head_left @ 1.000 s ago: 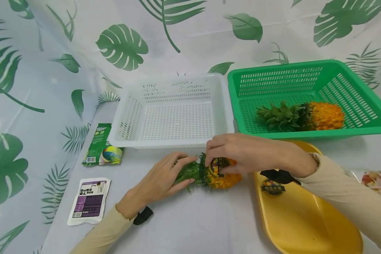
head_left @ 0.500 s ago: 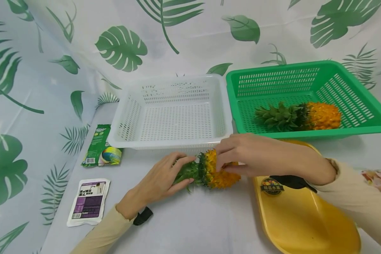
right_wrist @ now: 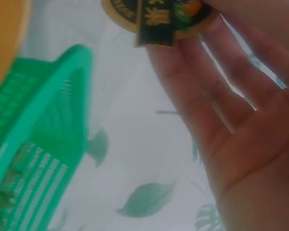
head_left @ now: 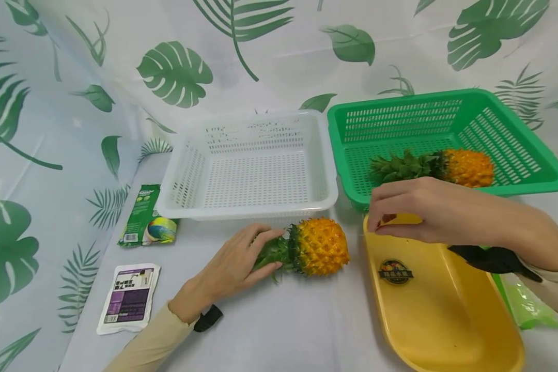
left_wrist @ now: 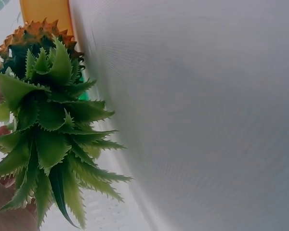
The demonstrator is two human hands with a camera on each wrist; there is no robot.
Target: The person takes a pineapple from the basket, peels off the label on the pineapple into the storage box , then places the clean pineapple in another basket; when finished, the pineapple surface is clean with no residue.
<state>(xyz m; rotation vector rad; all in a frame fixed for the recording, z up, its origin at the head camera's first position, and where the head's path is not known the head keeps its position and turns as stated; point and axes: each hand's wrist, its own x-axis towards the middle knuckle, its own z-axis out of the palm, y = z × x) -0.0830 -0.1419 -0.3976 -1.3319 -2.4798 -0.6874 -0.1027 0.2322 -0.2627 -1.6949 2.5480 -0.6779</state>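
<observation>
A small pineapple (head_left: 323,247) with an orange body and green crown lies on its side on the white tabletop. My left hand (head_left: 234,261) holds it by the crown (left_wrist: 50,125), thumb on the near side and fingers over the far side. To its right, my right hand (head_left: 418,209) is raised over the far end of a yellow tray (head_left: 451,315). Its thumb and fingers pinch a round black-and-gold fruit sticker (right_wrist: 156,21), printed with fruit and characters, mostly hidden in the head view. A similar sticker (head_left: 395,272) is on the tray's inner left side.
A white basket (head_left: 248,212) stands behind the pineapple. The green basket (head_left: 525,187) to its right holds another pineapple (head_left: 469,168). At left lie a green packet (head_left: 144,214) and a white-and-purple pouch (head_left: 128,298). A light green package (head_left: 532,305) sits beside the tray.
The sticker has come off the pineapple's body, and my right hand has carried it right, over the tray. My left hand has stayed on the crown.
</observation>
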